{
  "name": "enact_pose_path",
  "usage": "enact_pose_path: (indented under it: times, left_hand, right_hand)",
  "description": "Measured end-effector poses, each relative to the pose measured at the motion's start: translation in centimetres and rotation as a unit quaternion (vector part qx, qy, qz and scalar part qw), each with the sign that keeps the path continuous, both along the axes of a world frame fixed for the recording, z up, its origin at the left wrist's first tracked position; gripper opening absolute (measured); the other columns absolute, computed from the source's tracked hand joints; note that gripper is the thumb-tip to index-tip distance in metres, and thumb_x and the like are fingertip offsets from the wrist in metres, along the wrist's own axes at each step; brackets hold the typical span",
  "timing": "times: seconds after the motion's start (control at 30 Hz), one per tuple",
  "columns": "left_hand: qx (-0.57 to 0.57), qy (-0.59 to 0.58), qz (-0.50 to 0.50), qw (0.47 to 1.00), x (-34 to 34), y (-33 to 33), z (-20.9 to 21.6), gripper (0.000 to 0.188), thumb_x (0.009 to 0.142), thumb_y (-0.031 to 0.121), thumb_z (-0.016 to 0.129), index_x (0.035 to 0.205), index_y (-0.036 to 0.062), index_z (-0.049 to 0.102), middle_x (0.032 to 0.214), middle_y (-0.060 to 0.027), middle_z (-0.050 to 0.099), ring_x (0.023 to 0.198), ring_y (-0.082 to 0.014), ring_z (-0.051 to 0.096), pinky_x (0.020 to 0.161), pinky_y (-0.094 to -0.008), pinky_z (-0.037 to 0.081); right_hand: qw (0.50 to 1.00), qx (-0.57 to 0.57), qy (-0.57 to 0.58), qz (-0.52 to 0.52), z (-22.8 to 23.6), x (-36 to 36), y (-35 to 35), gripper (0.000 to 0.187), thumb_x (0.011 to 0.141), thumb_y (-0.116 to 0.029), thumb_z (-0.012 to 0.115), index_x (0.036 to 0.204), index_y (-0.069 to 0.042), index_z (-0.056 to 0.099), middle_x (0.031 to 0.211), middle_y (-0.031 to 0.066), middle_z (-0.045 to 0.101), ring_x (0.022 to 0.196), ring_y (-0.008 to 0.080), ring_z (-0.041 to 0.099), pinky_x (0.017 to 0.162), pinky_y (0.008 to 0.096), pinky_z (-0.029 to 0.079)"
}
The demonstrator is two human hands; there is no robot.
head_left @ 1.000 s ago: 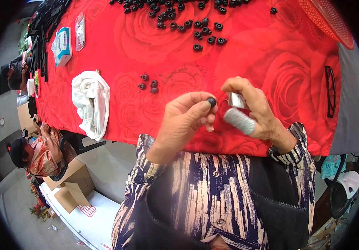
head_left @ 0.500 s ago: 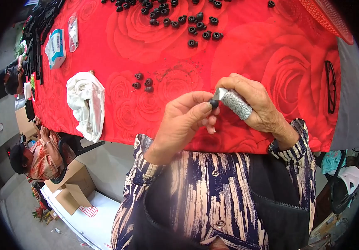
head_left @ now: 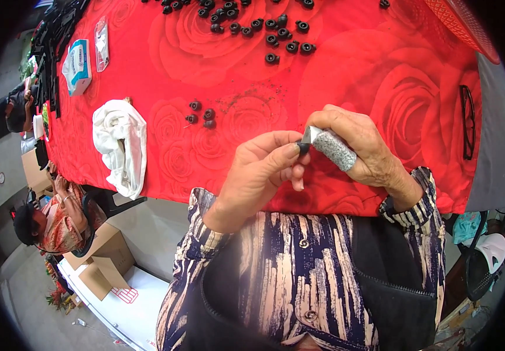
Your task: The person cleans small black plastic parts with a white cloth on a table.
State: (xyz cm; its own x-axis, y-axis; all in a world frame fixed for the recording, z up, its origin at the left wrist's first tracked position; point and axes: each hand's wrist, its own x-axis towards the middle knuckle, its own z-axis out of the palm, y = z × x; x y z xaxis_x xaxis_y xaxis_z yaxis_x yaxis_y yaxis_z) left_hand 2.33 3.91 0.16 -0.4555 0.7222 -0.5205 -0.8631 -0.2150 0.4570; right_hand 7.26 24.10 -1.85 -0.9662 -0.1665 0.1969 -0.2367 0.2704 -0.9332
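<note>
At frame centre the left hand (head_left: 264,172) pinches a small black part (head_left: 303,148) between thumb and fingertips. The right hand (head_left: 360,153) grips a grey-handled tool (head_left: 331,147), its long axis slanting up-left, tip touching the part from the right

Red rose-print cloth (head_left: 346,76) over the bench, with black, grey and white things on it.

Between the fingers (head_left: 287,153) of the left hand is a small black part (head_left: 303,148); the right hand's tool (head_left: 333,148) is speckled grey with a silver tip. Beyond the fingers lie black ring-shaped pieces (head_left: 264,26). Far left of them sits a crumpled white cloth (head_left: 120,143). The sleeves (head_left: 205,234) are navy with cream streaks.
</note>
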Motion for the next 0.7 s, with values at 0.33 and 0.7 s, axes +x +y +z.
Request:
enact_pose_path:
  times: [0.33, 0.7]
  left_hand:
    - [-0.018, -0.024, 0.083, 0.996, 1.0, 0.2, -0.4, 0.024, 0.094, 0.011, 0.055, 0.112, -0.0043, 0.055, 0.088, -0.0090, 0.062, 0.069, -0.0115, 0.059, 0.060, -0.0266, 0.054]
    - [0.005, -0.082, 0.043, 0.996, 0.9, 0.9, -0.7, 0.020, 0.094, 0.016, 0.055, 0.107, 0.0009, 0.058, 0.087, -0.0035, 0.061, 0.073, -0.0099, 0.059, 0.060, -0.0275, 0.052]
  right_hand:
    - [0.995, 0.037, 0.086, 0.038, 0.1, -0.2, -0.2, 0.024, 0.076, -0.012, 0.066, 0.097, -0.004, 0.057, 0.079, 0.0113, 0.057, 0.071, 0.0296, 0.059, 0.061, 0.0382, 0.048]
    - [0.991, 0.049, 0.105, -0.069, -0.5, 0.3, -0.8, 0.040, 0.068, -0.009, 0.073, 0.105, -0.002, 0.060, 0.072, 0.0085, 0.053, 0.061, 0.0221, 0.056, 0.051, 0.0322, 0.043]
